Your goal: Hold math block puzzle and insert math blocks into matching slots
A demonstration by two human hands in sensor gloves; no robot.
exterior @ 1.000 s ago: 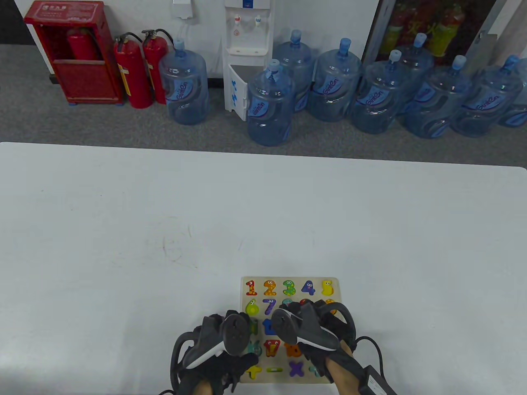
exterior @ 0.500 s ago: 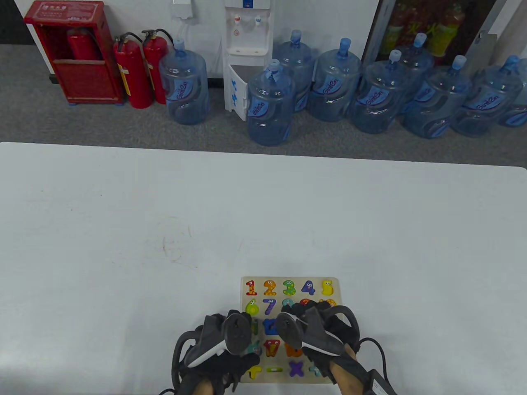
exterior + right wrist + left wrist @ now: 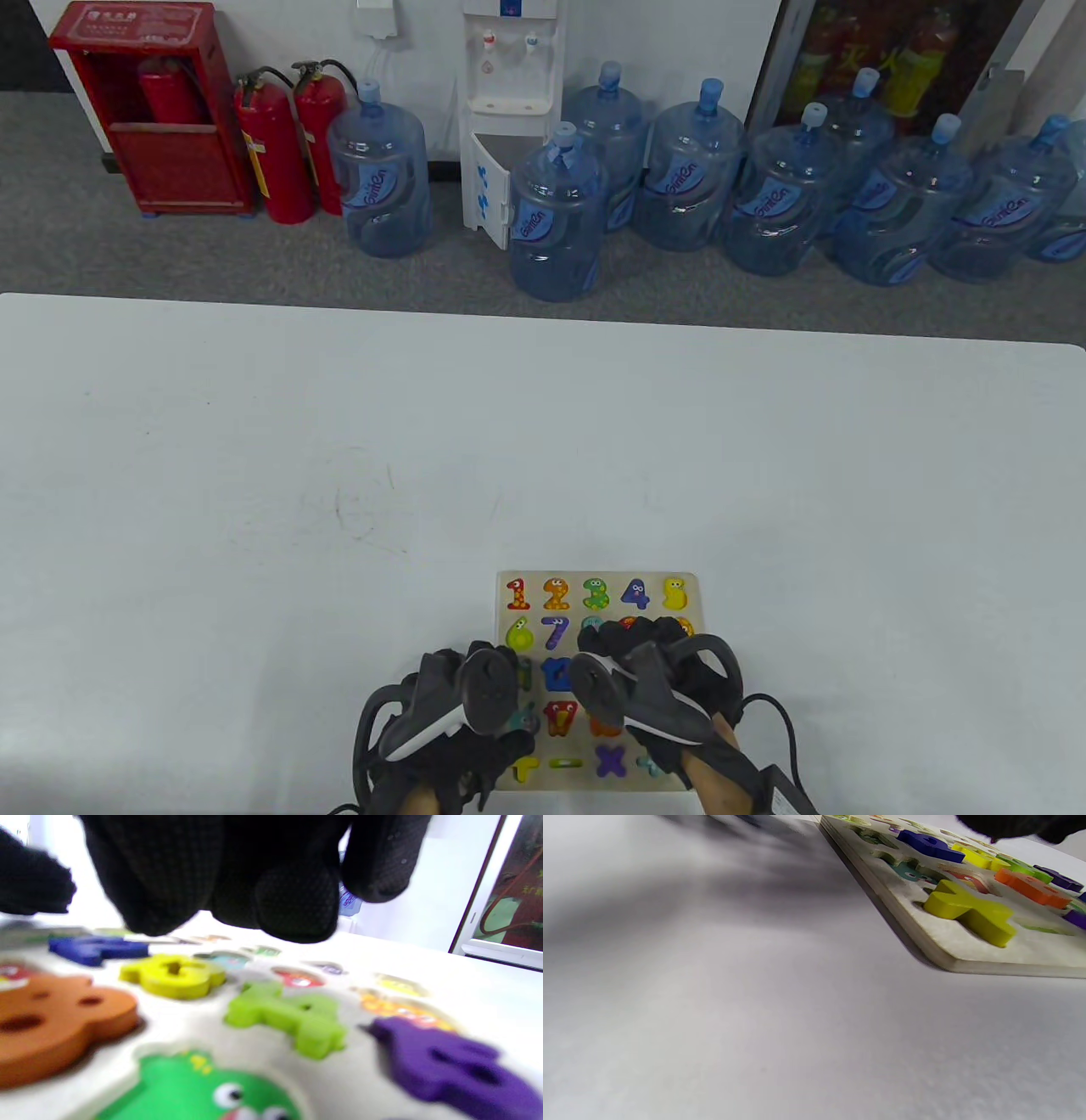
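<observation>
lying flat near the front edge of the white worktop (image 3: 254,475), the math block puzzle (image 3: 691,586) shows its far row of number blocks seated: a red 1, orange 2, green 3, purple 4 and yellow 5. nearer on the puzzle, the yellow plus block (image 3: 969,910) sits in its slot at the front-left corner, with the purple x block (image 3: 609,761) further right in that row. the left hand (image 3: 462,709) lies over the puzzle's left edge; how its fingers lie cannot be told. the right hand (image 3: 657,679) is over the puzzle's middle rows, its gloved fingertips (image 3: 292,908) curled down just above the blocks, apparently holding nothing. beyond the worktop, behind the puzzle, stand blue water jugs (image 3: 556,216), a white dispenser (image 3: 509,102) and red fire extinguishers (image 3: 271,153).
</observation>
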